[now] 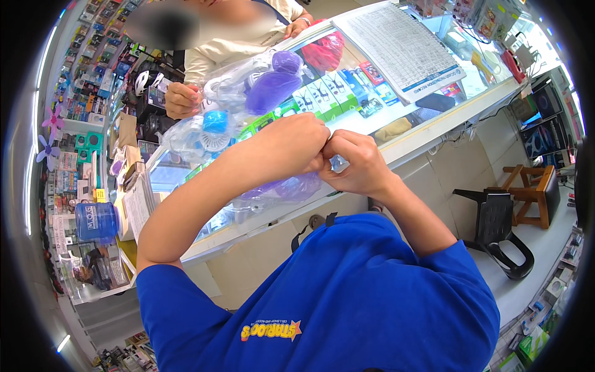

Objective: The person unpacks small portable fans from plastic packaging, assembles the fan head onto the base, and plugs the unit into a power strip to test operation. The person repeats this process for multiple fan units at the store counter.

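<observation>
The two hands of the person come together above the near edge of the worktop (359, 123), with their fingers touching or almost touching. The right hand (356, 162) has its thumb and fingers pinched together, and a bit of clear plastic shows between them; it seems to be the top of the bag (291, 188). The left hand (297, 142) is bent inward at the wrist, and its fingertips are hidden, so I cannot tell what they grip. The bag is clear, has something purple inside, and is just below the hands, partly behind the left forearm; whether it rests on the glass, I cannot say. Beyond this forearm lie a purple fan (273, 92) and a blue fan (215, 122), both wrapped in clear plastic. Near them, under the glass, stand green and white boxes (334, 93). A co-worker is on the far side, with one hand (183, 101) near the blue fan and the other hand (297, 26) near a red bundle (322, 51). To the right, printed sheets (396, 49) lie on the worktop. A black chair (496, 232) and a wooden stool (533, 198) are on the floor at the right.
</observation>
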The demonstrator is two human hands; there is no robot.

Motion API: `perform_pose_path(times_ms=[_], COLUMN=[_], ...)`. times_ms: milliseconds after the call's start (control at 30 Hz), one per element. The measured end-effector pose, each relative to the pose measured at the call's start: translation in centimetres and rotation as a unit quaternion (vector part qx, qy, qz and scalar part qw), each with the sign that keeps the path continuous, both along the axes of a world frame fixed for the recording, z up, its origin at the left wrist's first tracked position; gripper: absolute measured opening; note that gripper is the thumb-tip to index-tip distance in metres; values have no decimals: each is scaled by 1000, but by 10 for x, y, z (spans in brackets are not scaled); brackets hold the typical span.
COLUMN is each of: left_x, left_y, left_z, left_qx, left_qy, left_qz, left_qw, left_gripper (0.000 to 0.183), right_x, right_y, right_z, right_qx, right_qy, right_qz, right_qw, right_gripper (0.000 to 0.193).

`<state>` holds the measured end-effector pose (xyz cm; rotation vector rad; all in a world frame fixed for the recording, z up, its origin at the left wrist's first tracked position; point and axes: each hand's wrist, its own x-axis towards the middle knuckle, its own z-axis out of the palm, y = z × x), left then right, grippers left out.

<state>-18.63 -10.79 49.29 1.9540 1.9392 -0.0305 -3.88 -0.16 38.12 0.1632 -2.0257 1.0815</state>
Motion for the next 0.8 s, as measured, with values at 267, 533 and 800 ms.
perform_pose_path(times_ms=[267, 533, 800], left_x=[-2, -6, -2], left_y=[-2, -6, -7], left_z=[0, 13, 8], left_qx=[-33, -37, 31], left_qy=[-13, -96, -58], left_qz=[55, 70, 45], left_qw=[998, 992, 997], left_gripper=[18, 19, 13], right_x=[-1, 6, 7], right_y=[0, -10, -17], right_z=[2, 20, 17], right_qx=[-8, -66, -49], right_qy=[-12, -42, -95], right_qz=[4, 27, -34], right_qw=[1000, 997, 994], right_gripper=[19, 26, 28])
